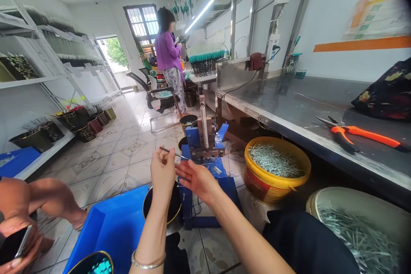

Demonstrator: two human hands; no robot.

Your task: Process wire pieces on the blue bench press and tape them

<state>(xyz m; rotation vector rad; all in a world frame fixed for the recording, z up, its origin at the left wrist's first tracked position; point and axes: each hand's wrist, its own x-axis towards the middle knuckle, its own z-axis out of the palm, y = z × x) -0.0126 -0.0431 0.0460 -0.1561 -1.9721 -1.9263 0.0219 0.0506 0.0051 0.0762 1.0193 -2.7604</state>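
Thin rod (pixel 175 154) sits pinched in the fingertips of the left hand (pixel 163 173), its far end at the blue press (pixel 205 145), while the right hand (pixel 196 178) lies slack and flat beside it, holding nothing; the forearms hide much of the black bowl (pixel 176 205) below, and the pale bucket (pixel 340 192) of sticks is cut off at lower right. Beyond, a yellow bucket (pixel 266 188) stands on patterned floor tiles (pixel 128 154) by the steel bench (pixel 305 102), with a blurred person in purple (pixel 167 53) far back

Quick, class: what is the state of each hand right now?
Left hand: closed, pinching a thin stick.
Right hand: open, holding nothing.
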